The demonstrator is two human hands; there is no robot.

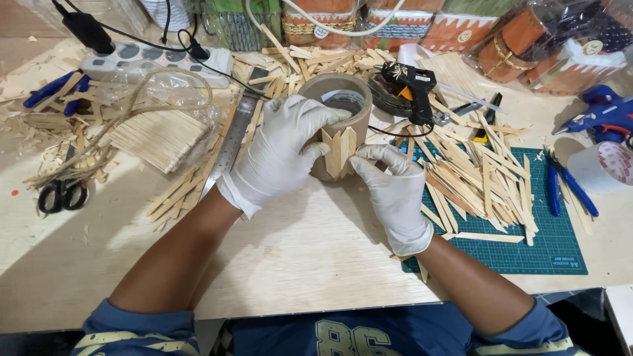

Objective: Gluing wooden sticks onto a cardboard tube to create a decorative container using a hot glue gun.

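both hands gloved, working on a cardboard tube standing upright on the wooden surface, just left of the green cutting mat. left hand wraps the tube's left side, fingers curled over the rim, thumb against the wall. right hand sits low on the tube's right front, fingertips pressed on the pointed wooden sticks stuck side by side on the tube's face. so: left gripping the tube, right pressing the sticks, neither spread open.

doing this step well, my read: keep the tube steady with the left hand so it doesn't roll or tip, press the newest stick flat along its whole length, edge tight against its neighbour, bottom ends level with the tube base, points lined up. hold until the glue grabs. watch for glue squeezing out onto the glove.

around: black glue gun lying just behind-right of the tube, cord trailing. loose pile of cut sticks across the mat. steel ruler to the left, bagged bundle of sticks beyond it, scissors far left, power strip at the back, blue pliers on the mat's right edge.
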